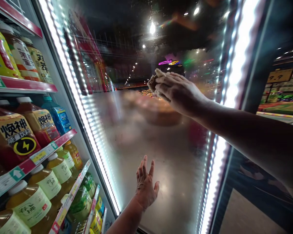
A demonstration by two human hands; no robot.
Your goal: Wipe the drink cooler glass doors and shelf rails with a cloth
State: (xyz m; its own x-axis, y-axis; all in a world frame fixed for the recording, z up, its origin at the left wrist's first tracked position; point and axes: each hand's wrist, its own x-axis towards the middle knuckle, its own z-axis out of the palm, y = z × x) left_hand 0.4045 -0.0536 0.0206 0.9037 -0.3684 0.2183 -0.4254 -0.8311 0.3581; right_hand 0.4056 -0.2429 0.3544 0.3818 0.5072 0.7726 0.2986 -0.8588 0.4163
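Observation:
A large glass door (127,136) of a drinks fridge fills the middle of the view, lit by bright strips along both sides. My right hand (179,89) presses a crumpled, pale cloth (153,83) against the upper part of the pane, the fingers lying over it. Lower down, my left hand (147,183) is spread with its fingers pointing up, at or close to the glass. Nothing is in it. Patches of the pane look hazy, and shop lights show through or reflect in it.
Shelves (26,83) with price strips stand at the left, packed with bottles (17,130) in several rows. LED strips (217,182) edge the door. Beyond it at the right are a price sign (280,75) and a produce display (286,97).

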